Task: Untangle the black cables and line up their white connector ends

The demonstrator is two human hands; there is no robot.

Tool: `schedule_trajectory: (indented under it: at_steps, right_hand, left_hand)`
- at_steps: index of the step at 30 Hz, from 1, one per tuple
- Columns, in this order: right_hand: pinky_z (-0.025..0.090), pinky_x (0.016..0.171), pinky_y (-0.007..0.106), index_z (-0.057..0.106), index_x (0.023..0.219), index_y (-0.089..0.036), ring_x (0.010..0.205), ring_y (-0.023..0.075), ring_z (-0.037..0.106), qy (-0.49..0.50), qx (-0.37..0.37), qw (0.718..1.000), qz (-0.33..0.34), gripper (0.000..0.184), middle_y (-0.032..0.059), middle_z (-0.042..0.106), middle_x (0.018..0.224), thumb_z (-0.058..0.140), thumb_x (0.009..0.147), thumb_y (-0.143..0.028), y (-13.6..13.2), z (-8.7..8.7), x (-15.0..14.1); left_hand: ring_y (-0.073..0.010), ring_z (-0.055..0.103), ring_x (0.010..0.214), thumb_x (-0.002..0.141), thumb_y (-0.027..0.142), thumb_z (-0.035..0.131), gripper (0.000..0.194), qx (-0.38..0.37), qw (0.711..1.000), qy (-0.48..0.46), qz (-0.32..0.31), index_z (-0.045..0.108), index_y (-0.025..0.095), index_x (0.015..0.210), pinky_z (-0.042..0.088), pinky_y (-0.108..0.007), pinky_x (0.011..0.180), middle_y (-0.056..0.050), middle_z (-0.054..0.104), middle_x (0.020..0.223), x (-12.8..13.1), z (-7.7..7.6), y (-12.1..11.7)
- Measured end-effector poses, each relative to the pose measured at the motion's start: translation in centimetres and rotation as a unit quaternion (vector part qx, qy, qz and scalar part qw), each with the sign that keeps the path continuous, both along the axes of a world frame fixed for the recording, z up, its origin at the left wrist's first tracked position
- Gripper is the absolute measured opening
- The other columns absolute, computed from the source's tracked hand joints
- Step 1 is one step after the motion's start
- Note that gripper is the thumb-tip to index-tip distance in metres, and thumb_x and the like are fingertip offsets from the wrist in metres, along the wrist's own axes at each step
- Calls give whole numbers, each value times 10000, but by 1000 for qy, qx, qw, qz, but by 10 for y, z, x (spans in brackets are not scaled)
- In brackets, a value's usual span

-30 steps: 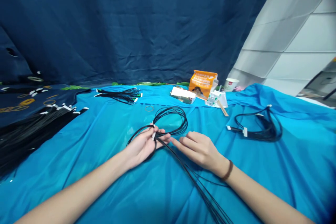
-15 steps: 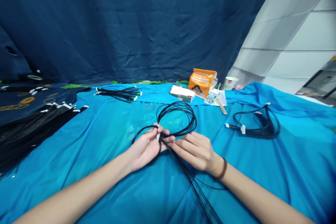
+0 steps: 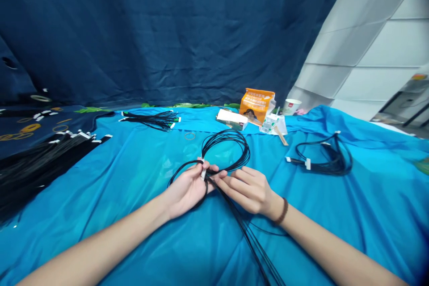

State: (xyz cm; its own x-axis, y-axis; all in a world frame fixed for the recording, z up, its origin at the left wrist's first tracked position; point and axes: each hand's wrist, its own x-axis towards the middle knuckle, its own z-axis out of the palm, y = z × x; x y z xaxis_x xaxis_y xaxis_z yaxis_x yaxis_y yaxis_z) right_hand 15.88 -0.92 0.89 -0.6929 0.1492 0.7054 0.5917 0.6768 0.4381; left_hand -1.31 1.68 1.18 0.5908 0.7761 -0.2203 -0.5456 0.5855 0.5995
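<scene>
My left hand (image 3: 186,190) is closed round a bundle of thin black cables (image 3: 243,154), with a white connector (image 3: 203,170) pinched near the thumb. Part of the bundle loops up and to the right beyond my fingers, and a smaller loop curves round to the left. Straight strands trail from the grip down toward the bottom edge. My right hand (image 3: 250,190), wearing a brown band at the wrist, has its fingertips pressed together at the cables right beside my left fingers. Exactly which strands lie between those fingertips is hidden.
A coiled black cable bundle (image 3: 330,167) with white connectors lies at right. Another bundle (image 3: 150,119) lies at back left, near a rubber band (image 3: 190,136). Many cables (image 3: 36,170) cover the left side. An orange bag (image 3: 256,105), box (image 3: 232,119) and paper cup (image 3: 291,106) stand behind.
The view has shifted slightly, so the background sits a little further left. Both hands keep nearly the same grip; my right fingertips have edged slightly closer in at the cables.
</scene>
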Motion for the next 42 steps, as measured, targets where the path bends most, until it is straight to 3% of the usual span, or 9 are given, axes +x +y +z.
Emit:
schedule_trajectory:
  at_steps: [10,18,22,28,34,42]
  right_hand:
    - [303,476,271,537,1021,-95,544,106,447,-1,-2,1000,19,195,-7,535,597,480,835,-88,6,-7,2]
    - [397,554,230,573,996,-144,621,111,510,120,-117,984,54,184,32,600,683,497,829,-128,9,-11,-3]
    - [432,598,228,584,980,-162,678,114,564,177,-125,973,74,179,47,636,749,508,821,-135,5,-7,-3]
    - [444,585,223,578,980,-167,680,111,583,151,-117,977,96,186,54,654,793,525,806,-127,0,-4,-3]
    - [451,580,239,572,956,-165,675,120,577,141,-116,977,112,180,60,658,832,534,787,-115,-6,-3,-4]
    - [486,687,246,584,942,-155,809,135,593,253,-190,938,144,198,79,646,891,529,769,-78,-16,1,-9]
  left_hand:
    - [-186,580,876,824,174,418,212,26,1000,-13,7,529,145,645,377,-336,844,-61,596,734,7,-1,1]
    - [-174,588,769,828,175,404,227,54,998,-9,29,548,141,657,401,-365,812,-56,613,713,3,-1,6]
    - [-168,584,733,812,178,440,180,76,997,-5,9,548,146,672,398,-404,818,-49,623,752,-1,1,5]
    - [-171,579,758,793,180,474,140,89,996,0,-13,541,147,675,403,-386,802,-48,606,752,-3,0,6]
    - [-148,572,680,801,195,467,144,77,997,16,-25,538,153,683,434,-310,666,-43,609,762,-1,2,3]
    - [-155,590,688,820,165,415,172,98,995,21,-16,526,155,690,458,-303,634,-39,603,755,-2,9,4]
